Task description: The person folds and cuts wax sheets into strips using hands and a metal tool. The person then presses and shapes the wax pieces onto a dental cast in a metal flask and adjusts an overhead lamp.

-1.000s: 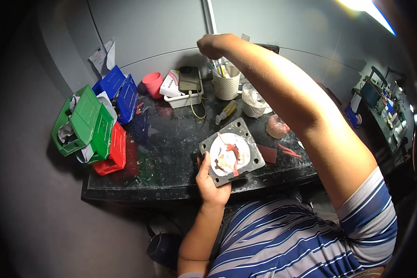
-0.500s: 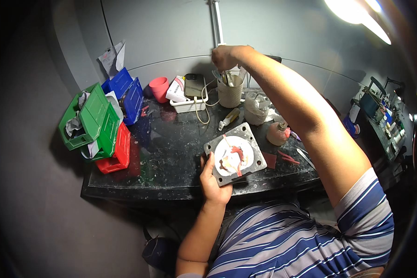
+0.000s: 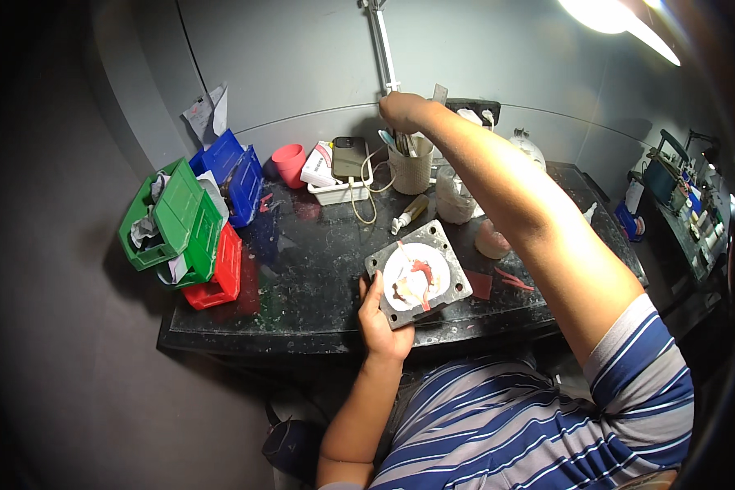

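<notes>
My left hand [image 3: 386, 333] grips a square grey metal dental flask half [image 3: 434, 234] by its near-left corner, with the thumb on top, just above the bench's front edge. White plaster [image 3: 438, 263] fills its round middle, and red wax [image 3: 421, 268] lies on it in a curved patch and a strip. My right arm stretches across to the back, where my right hand [image 3: 403, 111] hangs over a woven beige cup [image 3: 412, 173] of tools. Its fingers look curled; what they hold, if anything, is hidden.
On the black bench [image 3: 310, 269] stand stacked bins [image 3: 184, 237], a pink cup [image 3: 289, 167] and a white tray [image 3: 340, 196] with a phone [image 3: 350, 157]. Near the flask lie a small tube [image 3: 410, 214], a bagged jar [image 3: 453, 202], a pinkish round vessel [image 3: 492, 242] and red wax pieces [image 3: 479, 285].
The whole view has shifted slightly. My right hand stays over the tool cup, a little lower and nearer to it, and a flat metal strip now shows beside it. My left hand still holds the flask.
</notes>
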